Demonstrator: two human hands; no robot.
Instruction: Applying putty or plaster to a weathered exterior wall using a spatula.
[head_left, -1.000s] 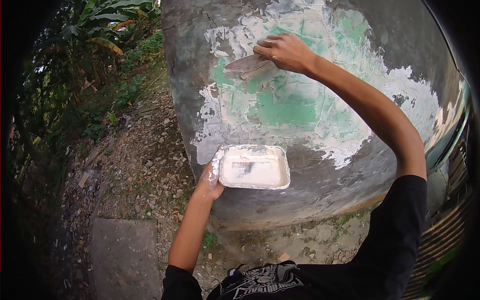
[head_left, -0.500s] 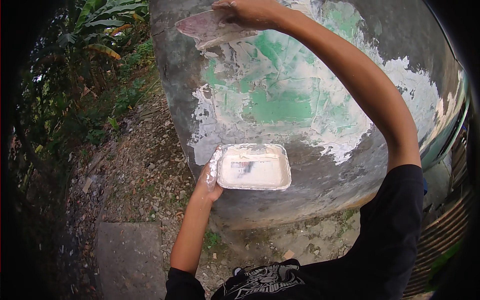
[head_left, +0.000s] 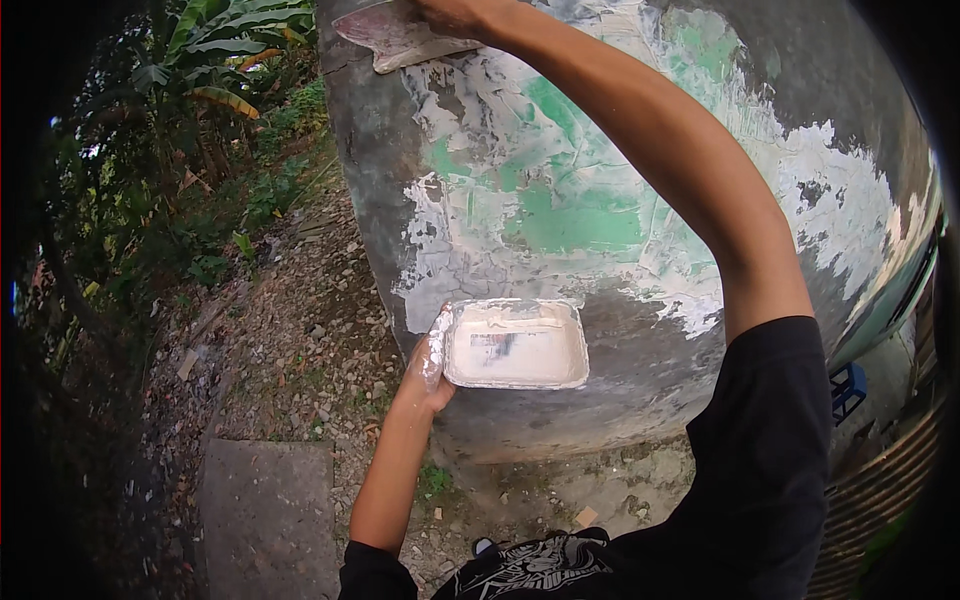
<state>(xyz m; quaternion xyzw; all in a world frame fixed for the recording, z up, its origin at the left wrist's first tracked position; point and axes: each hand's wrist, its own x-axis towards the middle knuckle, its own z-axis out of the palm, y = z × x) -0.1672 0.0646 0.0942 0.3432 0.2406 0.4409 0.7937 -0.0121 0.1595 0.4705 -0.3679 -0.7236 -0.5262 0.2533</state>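
Observation:
A white rectangular tub (head_left: 520, 378) with pale putty inside is gripped at its left side by my left hand (head_left: 431, 362), whose thumb and palm are smeared white. Up at the top edge of the view, my right hand (head_left: 455, 14) holds a flat, putty-coated spreader (head_left: 385, 36) against the wall. Its fingers are partly cut off by the frame. The grey wall (head_left: 590, 345) carries a broad patch of fresh white putty (head_left: 500, 110) over green paint (head_left: 580, 217). My right forearm crosses in front of the patch.
Banana leaves and shrubs (head_left: 225, 70) grow at the far left beside stony ground (head_left: 290, 350). A flat concrete slab (head_left: 268, 510) lies at lower left. On the right are a blue stool (head_left: 848, 388) and a corrugated sheet (head_left: 885, 490).
My right hand and the spreader have moved up and to the left along the wall. The tub in my left hand sits slightly lower and farther right in the view.

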